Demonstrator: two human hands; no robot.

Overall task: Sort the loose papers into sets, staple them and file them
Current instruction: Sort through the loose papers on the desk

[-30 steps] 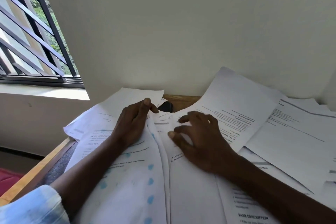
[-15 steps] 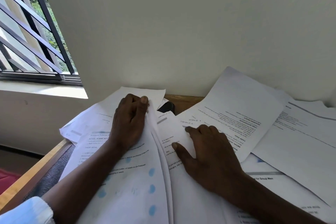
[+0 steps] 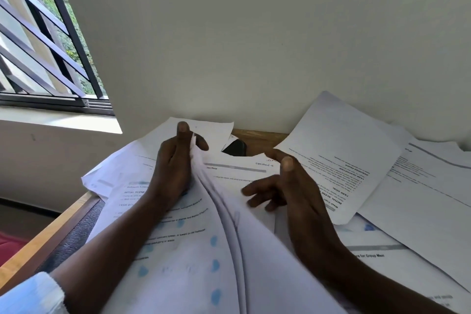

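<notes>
Your left grip [image 3: 173, 168] pinches the sheaf's [image 3: 221, 214] far corner, seemingly baring the page [image 3: 237, 173] beneath; at three o'clock, your right grip [image 3: 288, 186] hovers spread (holding nothing).

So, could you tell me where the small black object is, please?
In the head view, the small black object lies near the wooden desk's far edge, half under white papers, right of the left hand.

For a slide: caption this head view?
Left hand pinches lifted sheets, right hand open beside them, amid scattered papers.
</notes>
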